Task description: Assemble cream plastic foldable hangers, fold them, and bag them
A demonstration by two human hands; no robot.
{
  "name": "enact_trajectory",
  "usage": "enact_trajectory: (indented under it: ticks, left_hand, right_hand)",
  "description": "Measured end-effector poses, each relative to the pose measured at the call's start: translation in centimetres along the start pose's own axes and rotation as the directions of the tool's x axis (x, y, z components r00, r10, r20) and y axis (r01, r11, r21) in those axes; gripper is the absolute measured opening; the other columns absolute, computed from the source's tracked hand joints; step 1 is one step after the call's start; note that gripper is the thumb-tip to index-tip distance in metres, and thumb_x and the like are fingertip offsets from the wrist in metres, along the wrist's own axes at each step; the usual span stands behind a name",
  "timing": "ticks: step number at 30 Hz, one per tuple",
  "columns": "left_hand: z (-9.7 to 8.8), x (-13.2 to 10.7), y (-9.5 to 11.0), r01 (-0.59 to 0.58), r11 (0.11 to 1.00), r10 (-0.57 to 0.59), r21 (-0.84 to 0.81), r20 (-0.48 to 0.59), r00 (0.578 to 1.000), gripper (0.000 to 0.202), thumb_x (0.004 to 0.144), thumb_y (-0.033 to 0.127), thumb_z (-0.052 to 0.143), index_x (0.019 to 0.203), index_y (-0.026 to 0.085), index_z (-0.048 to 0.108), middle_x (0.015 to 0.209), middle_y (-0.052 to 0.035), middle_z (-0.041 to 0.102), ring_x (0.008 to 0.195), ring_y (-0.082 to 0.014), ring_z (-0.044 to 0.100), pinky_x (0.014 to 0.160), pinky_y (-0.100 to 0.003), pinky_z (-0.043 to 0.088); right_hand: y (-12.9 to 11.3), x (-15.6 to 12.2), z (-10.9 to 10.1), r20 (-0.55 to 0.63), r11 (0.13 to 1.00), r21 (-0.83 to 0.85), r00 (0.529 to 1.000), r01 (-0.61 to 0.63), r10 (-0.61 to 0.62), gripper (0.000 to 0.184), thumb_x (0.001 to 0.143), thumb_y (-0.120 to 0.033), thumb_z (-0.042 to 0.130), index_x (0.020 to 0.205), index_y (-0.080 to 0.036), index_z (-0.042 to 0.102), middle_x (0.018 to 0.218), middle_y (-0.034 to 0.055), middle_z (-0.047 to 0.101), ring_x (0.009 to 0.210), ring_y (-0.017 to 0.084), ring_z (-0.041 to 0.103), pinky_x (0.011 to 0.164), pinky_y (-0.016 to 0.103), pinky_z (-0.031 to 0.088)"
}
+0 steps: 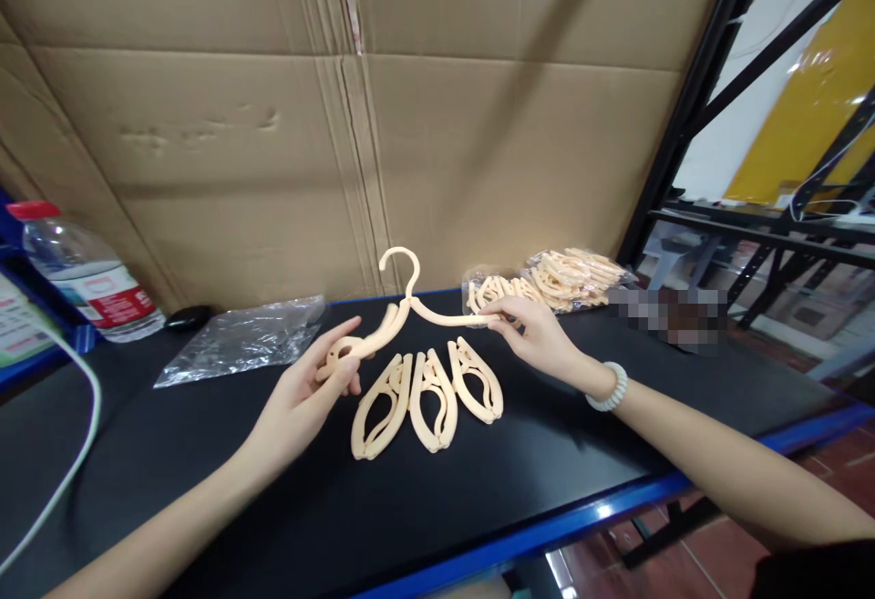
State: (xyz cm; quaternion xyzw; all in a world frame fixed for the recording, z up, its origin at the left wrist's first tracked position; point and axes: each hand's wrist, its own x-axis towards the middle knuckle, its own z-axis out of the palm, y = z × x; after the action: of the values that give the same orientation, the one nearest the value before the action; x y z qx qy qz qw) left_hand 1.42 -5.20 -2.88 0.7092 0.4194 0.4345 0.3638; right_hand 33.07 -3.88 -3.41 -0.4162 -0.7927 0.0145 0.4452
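Note:
Between my two hands is a cream folding clothes hanger [444, 315], held above the black table with its hook pointing up. My left hand [311, 387] is closed round the hanger's left arm, thumb in front and fingers behind. At the tip of the right arm, my right hand [528, 330] pinches the hanger between thumb and fingers. That right arm is spread outward; the left one slopes down toward me. Below lie folded hangers of the same kind: a left one [360, 430], a middle one [447, 417] and a right one [493, 398].
Clear bags of cream hangers [574, 278] lie at the back right. An empty plastic bag [239, 344], a dark mouse-like object [188, 318] and a red-capped bottle [102, 280] are at left. A white cable [96, 398] hangs at far left. Cardboard [205, 170] stands behind the table.

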Motion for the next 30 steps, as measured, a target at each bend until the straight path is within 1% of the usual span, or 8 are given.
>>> enact_trajectory:
  ticks: [6,10,13,17,21,23,26,30]
  left_hand:
    - [0.2,0.0,-0.2,0.01,1.0,-0.01,-0.013,-0.002,1.0,0.048,0.091,0.047,0.055,0.131,0.022,0.052,0.088,-0.0027,0.064,0.068,-0.0151,0.053,0.07,-0.029,0.045]
    - [0.2,0.0,0.0,0.029,0.998,-0.033,-0.05,-0.071,0.997,0.043,0.089,0.046,0.06,0.124,0.022,0.057,0.081,-0.0012,0.064,0.077,-0.017,0.056,0.077,-0.028,0.044]
    - [0.2,0.0,0.1,0.047,0.992,-0.059,-0.113,-0.106,0.993,0.041,0.086,0.045,0.064,0.118,0.02,0.06,0.076,-0.0002,0.063,0.08,-0.0169,0.057,0.08,-0.027,0.043]
    - [0.2,0.3,0.0,0.08,0.981,-0.102,-0.174,-0.122,0.987,0.039,0.082,0.044,0.068,0.11,0.017,0.063,0.082,-0.0014,0.066,0.069,-0.0132,0.053,0.074,-0.026,0.044]
    - [0.3,0.3,-0.1,0.092,0.972,-0.119,-0.218,-0.113,0.986,0.037,0.081,0.043,0.07,0.105,0.016,0.064,0.081,-0.0023,0.067,0.067,-0.0121,0.053,0.07,-0.025,0.045]
    - [0.3,0.1,0.0,0.098,0.97,-0.124,-0.223,-0.108,0.986,0.036,0.081,0.042,0.069,0.104,0.015,0.064,0.08,-0.0023,0.067,0.066,-0.0118,0.053,0.07,-0.025,0.045]
    - [0.5,0.0,0.1,0.107,0.968,-0.134,-0.229,-0.105,0.985,0.035,0.082,0.041,0.068,0.105,0.015,0.064,0.079,-0.0024,0.067,0.065,-0.0116,0.053,0.069,-0.025,0.045]
    - [0.5,-0.1,0.2,0.108,0.961,-0.134,-0.256,-0.09,0.987,0.034,0.083,0.04,0.068,0.104,0.015,0.063,0.079,-0.0023,0.066,0.064,-0.0116,0.053,0.068,-0.025,0.045]
  right_hand:
    - [0.5,-0.1,0.2,0.002,0.999,-0.016,0.999,0.032,-0.032,0.014,0.091,-0.016,0.054,0.099,-0.02,0.065,0.092,0.0058,0.07,0.08,0.018,0.063,0.069,0.031,0.051]
    - [0.4,-0.1,0.2,0.051,0.986,-0.064,0.987,0.155,-0.152,0.021,0.092,-0.012,0.049,0.106,-0.017,0.063,0.095,0.0071,0.068,0.088,0.019,0.061,0.08,0.035,0.049]
    - [0.1,-0.1,0.0,0.058,0.947,-0.237,0.976,0.216,-0.208,0.023,0.092,-0.01,0.048,0.108,-0.016,0.063,0.095,0.0081,0.068,0.092,0.022,0.055,0.084,0.04,0.046]
    - [-0.3,-0.3,-0.5,0.058,0.85,-0.49,0.98,0.196,-0.192,0.017,0.092,-0.014,0.052,0.101,-0.016,0.066,0.091,0.0081,0.07,0.091,0.025,0.052,0.083,0.04,0.043]
    - [-0.5,-0.5,-0.7,0.078,0.753,-0.636,0.985,0.168,-0.153,0.02,0.091,-0.008,0.049,0.098,-0.015,0.067,0.089,0.0071,0.072,0.074,0.019,0.059,0.065,0.031,0.042]
    - [-0.6,-0.6,-0.6,0.066,0.7,-0.694,0.983,0.169,-0.173,0.026,0.089,-0.003,0.047,0.103,-0.014,0.066,0.096,0.0071,0.073,0.069,0.018,0.061,0.057,0.029,0.039]
    - [-0.7,-0.7,-0.4,0.053,0.658,-0.728,0.973,0.192,-0.226,0.034,0.085,0.002,0.043,0.105,-0.014,0.065,0.117,0.0112,0.068,0.082,0.02,0.065,0.057,0.028,0.043]
    - [-0.6,-0.8,-0.1,0.052,0.745,-0.645,0.983,0.167,-0.175,0.039,0.082,0.004,0.042,0.107,-0.016,0.064,0.136,0.0156,0.052,0.09,0.022,0.063,0.063,0.031,0.051]
